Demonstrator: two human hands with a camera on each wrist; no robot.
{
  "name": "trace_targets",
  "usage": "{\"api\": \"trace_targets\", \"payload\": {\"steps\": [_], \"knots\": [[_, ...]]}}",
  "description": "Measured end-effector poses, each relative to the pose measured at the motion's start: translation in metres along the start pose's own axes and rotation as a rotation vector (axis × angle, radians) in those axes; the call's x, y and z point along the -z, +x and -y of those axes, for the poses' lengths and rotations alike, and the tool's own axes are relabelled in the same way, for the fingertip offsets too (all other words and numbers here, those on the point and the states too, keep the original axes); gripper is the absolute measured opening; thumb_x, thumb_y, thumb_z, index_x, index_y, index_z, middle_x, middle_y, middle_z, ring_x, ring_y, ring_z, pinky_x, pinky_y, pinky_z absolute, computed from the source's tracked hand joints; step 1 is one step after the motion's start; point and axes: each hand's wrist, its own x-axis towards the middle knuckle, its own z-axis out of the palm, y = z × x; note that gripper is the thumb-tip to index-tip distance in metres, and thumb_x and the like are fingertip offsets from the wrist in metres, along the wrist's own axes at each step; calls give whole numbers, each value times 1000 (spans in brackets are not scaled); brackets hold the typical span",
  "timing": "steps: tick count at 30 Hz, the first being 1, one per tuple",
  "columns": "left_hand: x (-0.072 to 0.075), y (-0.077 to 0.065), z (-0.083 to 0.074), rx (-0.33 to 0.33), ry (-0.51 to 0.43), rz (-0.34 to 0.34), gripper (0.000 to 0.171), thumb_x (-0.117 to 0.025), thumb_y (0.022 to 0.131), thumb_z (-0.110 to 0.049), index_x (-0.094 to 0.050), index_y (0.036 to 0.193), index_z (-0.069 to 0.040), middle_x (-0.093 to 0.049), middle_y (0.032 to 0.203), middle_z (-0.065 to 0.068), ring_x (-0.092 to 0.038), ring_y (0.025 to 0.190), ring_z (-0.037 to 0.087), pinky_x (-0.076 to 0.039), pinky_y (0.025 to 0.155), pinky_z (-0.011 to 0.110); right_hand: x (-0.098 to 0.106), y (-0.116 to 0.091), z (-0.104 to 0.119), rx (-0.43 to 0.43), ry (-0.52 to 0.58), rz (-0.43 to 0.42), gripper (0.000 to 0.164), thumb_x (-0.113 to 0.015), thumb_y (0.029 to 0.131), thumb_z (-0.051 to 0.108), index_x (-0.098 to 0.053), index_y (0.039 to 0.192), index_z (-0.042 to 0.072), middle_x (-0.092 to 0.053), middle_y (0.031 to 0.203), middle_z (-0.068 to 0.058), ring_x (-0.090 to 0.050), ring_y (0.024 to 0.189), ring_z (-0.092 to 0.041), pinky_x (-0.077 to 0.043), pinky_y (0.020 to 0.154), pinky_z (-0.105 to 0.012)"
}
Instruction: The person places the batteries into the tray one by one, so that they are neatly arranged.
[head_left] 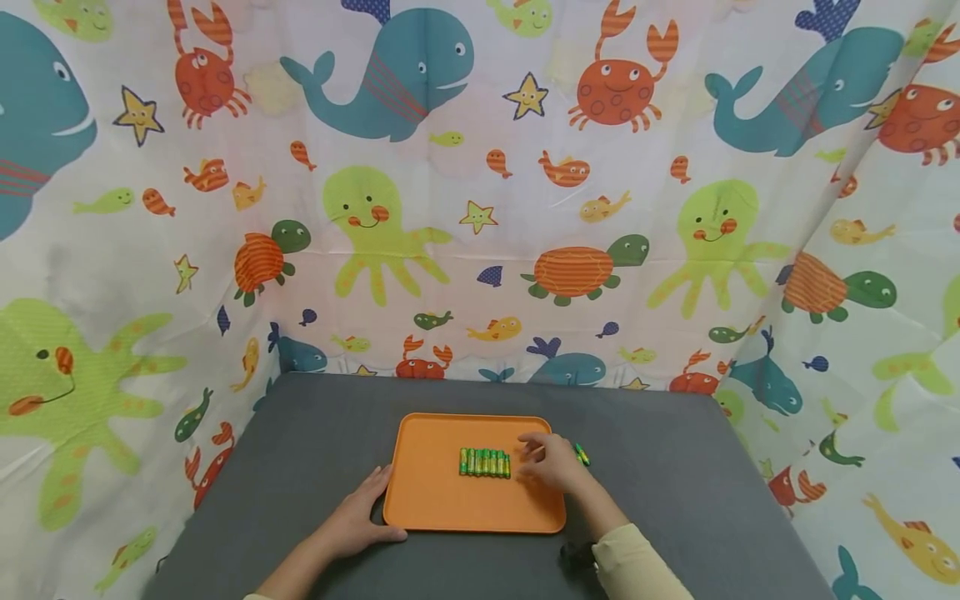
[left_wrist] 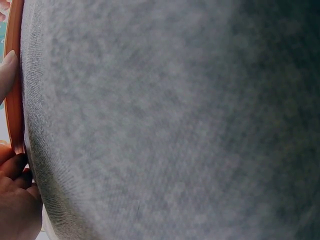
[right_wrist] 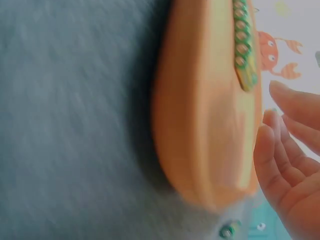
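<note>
A row of several green and yellow batteries [head_left: 484,462] lies side by side on an orange tray [head_left: 431,504]. The end battery [right_wrist: 246,77] on the right is tilted out of line in the right wrist view. My left hand [head_left: 360,517] holds the tray's near left corner, thumb on the front edge and fingers at the left side. Over the tray's right part, my right hand [head_left: 551,462] has its fingers loosely bent and thumb apart, with nothing seen between them. Beyond that hand, more green batteries [head_left: 582,454] lie on the table off the tray's right side.
The tray sits on a dark grey table [head_left: 660,492]. A white cloth [head_left: 480,75] printed with sea animals hangs behind and at both sides. A small black device [head_left: 576,557] is at my right wrist.
</note>
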Motion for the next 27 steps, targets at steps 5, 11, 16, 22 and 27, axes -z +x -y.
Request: {"api": "trace_targets", "payload": {"steps": [5, 11, 16, 22, 27], "knots": [[0, -1, -1, 4, 3, -4, 119, -86, 71, -57, -24, 162, -12, -25, 167, 14, -20, 154, 38, -25, 111, 71, 18, -2, 0, -19, -23, -62, 51, -79, 86, 5, -64, 135, 6, -68, 113, -13, -65, 89, -20, -56, 69, -34], [0, -2, -2, 12, 9, 0, 118, -86, 72, -57, -24, 162, -12, -25, 166, 14, -20, 154, 38, -24, 111, 71, 42, -7, -12, -58, -33, -96, 51, -76, 89, 5, -63, 137, 8, -67, 122, -15, -62, 81, -18, -51, 61, -33], [0, -2, -3, 17, 1, 1, 118, -87, 71, -56, -25, 162, -12, -25, 167, 14, -21, 154, 39, -27, 111, 70, 62, -15, -32, -77, -20, -67, 56, -76, 88, 2, -59, 141, 5, -63, 129, -22, -69, 92, -27, -54, 64, -36], [1, -2, -3, 19, -3, 0, 119, -87, 70, -56, -24, 162, -14, -24, 167, 15, -21, 153, 40, -27, 111, 70, 76, -18, -56, -113, -27, -75, 61, -76, 82, -7, -58, 140, 1, -64, 128, -26, -69, 95, -29, -55, 69, -36], [1, -3, -4, 11, -12, -3, 119, -87, 71, -55, -24, 162, -14, -23, 167, 15, -21, 153, 40, -27, 111, 71, 79, -17, -67, -138, -38, -77, 64, -73, 78, -14, -58, 139, -1, -64, 125, -27, -68, 87, -23, -50, 65, -33]]}}
